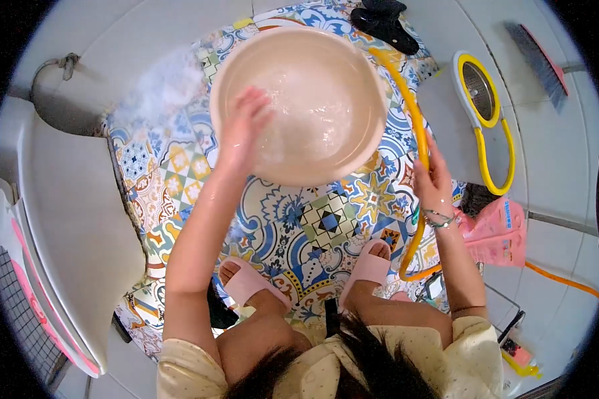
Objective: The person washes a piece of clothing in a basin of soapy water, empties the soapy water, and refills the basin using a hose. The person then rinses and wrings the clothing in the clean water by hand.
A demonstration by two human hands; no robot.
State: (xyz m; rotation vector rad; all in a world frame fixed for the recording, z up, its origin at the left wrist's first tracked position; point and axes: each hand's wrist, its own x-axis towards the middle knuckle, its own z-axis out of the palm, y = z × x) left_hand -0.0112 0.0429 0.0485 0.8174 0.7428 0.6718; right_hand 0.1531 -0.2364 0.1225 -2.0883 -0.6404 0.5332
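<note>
A large beige basin (353, 149) stands on the patterned floor, with clear water (306, 100) in it. My left hand (246, 123) is over the left part of the basin, slightly blurred, its fingers loosely stretched and nothing seen in them. Whether the fingertips touch the water I cannot tell. On the right, my right hand (434, 179) is closed around a yellow hose (409, 100). The hose's upper end lies by the basin's right rim, and its lower part loops down beside my right foot. A bracelet sits on my right wrist.
White suds (160, 90) cover floor tiles (329, 219) at the upper left. Black shoes (386, 26) lie at the top. On the right are a yellow-rimmed oval item (479, 93), a brush (542, 63) and a pink bag (496, 233). A white fixture (80, 199) stands left.
</note>
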